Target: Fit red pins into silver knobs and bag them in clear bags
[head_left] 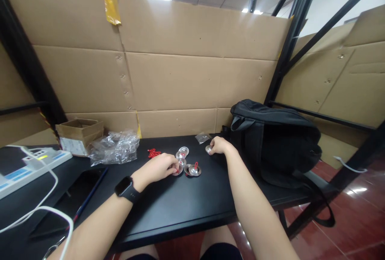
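Observation:
Several small silver hand cymbals lie grouped on the black table (168, 206). One cymbal (183, 152) is at the back of the group; another cymbal (197, 170) at the right has a red cord loop (196, 165) standing up from its centre. My left hand (164, 166) is closed at the group's left side, its fingertips pinching something red, seemingly the cord, on a cymbal (179, 170). Farther right, the fingers of my right hand (220, 146) grip the edge of a single cymbal (208, 149) near the table top. A heap of red cords (154, 153) sits behind my left hand.
A small clear plastic bag (202, 138) lies near the cardboard wall (192, 79). At right stands a black backpack (279, 144). Crumpled plastic wrap (116, 148), an open cardboard box (80, 134), a phone-like black slab (72, 196) and a white power strip (33, 170) occupy the left.

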{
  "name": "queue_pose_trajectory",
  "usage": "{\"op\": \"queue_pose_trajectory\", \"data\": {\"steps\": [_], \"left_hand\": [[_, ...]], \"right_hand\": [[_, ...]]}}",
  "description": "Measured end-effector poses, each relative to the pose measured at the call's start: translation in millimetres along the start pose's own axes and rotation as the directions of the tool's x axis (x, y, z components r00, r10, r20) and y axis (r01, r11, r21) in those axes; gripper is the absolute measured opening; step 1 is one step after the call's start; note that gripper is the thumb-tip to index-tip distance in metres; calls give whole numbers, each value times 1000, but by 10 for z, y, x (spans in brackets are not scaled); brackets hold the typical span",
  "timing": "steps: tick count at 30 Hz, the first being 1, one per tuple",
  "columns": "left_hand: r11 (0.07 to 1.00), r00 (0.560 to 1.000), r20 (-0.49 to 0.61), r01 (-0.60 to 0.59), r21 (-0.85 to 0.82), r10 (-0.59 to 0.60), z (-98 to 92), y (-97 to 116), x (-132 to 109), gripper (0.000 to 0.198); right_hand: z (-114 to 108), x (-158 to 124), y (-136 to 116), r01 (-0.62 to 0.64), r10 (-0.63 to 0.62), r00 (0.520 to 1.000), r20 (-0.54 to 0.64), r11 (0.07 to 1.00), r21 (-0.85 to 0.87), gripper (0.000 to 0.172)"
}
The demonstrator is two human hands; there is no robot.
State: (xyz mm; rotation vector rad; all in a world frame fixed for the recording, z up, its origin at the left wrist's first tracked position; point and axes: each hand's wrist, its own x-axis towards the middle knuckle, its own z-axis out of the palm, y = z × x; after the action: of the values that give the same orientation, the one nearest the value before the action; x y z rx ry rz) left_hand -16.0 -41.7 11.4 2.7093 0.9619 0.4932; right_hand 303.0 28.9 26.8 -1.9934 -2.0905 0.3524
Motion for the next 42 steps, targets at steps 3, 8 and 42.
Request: {"op": "queue_pose_trajectory", "data": {"steps": [3, 8, 42], "left_hand": [[1000, 1000, -31, 0, 7, 1, -28, 17, -3, 13], [992, 971, -223, 61, -112, -85, -111, -36, 9, 13], [937, 887, -382, 327, 121, -260, -297, -894, -278, 16]], "right_hand": [[-3, -17, -71, 165, -149, 972, -181, 984, 72, 49], [90, -168, -529, 491, -476, 865, -161, 735, 467, 47], [0, -22, -5, 64, -46, 979, -197, 994, 87, 51]]}}
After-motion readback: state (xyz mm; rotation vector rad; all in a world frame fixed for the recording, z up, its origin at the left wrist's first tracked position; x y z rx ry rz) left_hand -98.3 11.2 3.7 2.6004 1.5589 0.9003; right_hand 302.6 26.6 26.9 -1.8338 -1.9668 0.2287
